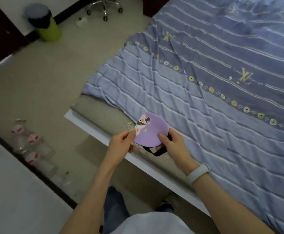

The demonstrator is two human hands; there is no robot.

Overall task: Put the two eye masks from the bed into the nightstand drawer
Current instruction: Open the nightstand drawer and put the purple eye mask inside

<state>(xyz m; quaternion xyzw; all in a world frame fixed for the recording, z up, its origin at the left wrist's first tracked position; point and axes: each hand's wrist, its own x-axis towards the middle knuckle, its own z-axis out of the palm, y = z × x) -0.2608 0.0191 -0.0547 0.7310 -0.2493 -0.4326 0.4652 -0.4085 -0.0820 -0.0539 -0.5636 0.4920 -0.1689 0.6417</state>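
A purple eye mask (pixel 150 130) with a cartoon figure printed on it is held over the bed's near edge, its black strap (pixel 159 152) hanging below. My left hand (pixel 121 144) pinches its left end. My right hand (pixel 173 144), with a white band on the wrist, grips its right side, thumb on top. A second mask may lie under the first one; I cannot tell. The nightstand drawer is not in view.
The bed (pixel 222 98) carries a blue striped cover; its white frame edge (pixel 154 169) runs diagonally below my hands. Several plastic bottles (pixel 31 146) stand on the floor at the left. A green bin (pixel 45 22) and an office chair base (pixel 104 7) stand farther back.
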